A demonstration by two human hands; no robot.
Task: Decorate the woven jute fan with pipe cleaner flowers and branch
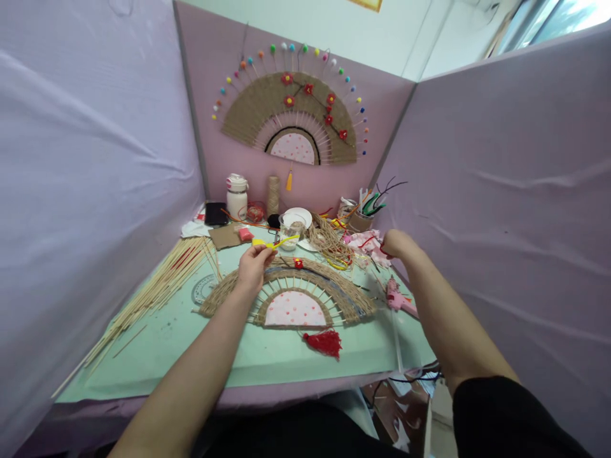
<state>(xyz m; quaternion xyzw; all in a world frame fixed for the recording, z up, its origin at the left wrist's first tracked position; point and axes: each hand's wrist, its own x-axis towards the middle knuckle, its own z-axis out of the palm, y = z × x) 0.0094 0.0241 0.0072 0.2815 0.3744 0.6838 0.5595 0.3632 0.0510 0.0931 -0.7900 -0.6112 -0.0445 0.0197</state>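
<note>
My left hand (254,265) pinches a yellow pipe cleaner (279,242) and holds it just above the top edge of a woven jute fan (286,294) that lies on the green mat (181,337). A small red flower (298,263) sits on the fan's upper band, and a red tassel (325,342) hangs from its pink dotted centre. My right hand (395,243) is curled shut at the right, reaching into a pile of pink and red scraps (366,243); what its fingers hold is hidden.
A bundle of bamboo sticks (157,289) lies at the left. A pink glue gun (398,299) rests at the right. Behind are a white bottle (237,196), twine spool (273,194), white bowl (296,219), loose jute cord (329,245) and a cup of pipe cleaners (363,216). A finished fan (291,114) hangs on the back panel.
</note>
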